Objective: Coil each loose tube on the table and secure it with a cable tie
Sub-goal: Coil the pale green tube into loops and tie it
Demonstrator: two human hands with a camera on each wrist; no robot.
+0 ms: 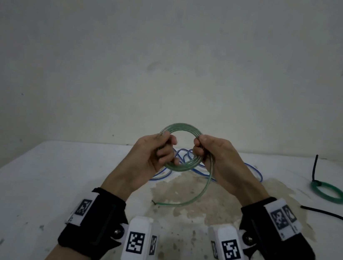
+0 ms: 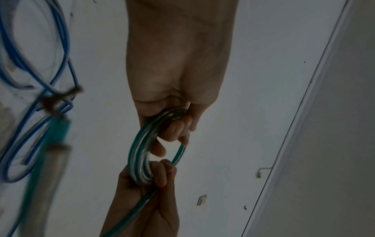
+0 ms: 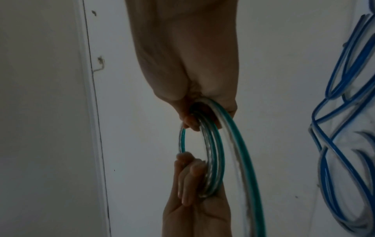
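A clear tube with a green stripe [image 1: 179, 127] is wound into a small coil held up above the table. My left hand [image 1: 161, 148] grips the coil's left side, fingers curled round the loops [image 2: 142, 144]. My right hand [image 1: 205, 149] grips its right side [image 3: 211, 126]. A loose tail of this tube [image 1: 199, 194] hangs from the right hand down to the table, ending near the middle front. A loose blue-striped tube [image 1: 186, 156] lies in tangled loops on the table behind the hands.
A green coil [image 1: 329, 192] bound by a black cable tie [image 1: 315, 168] lies at the right. A loose black cable tie [image 1: 333, 217] lies nearer, at the right edge. The white table [image 1: 29, 176] has a stained patch in the middle. A wall stands behind.
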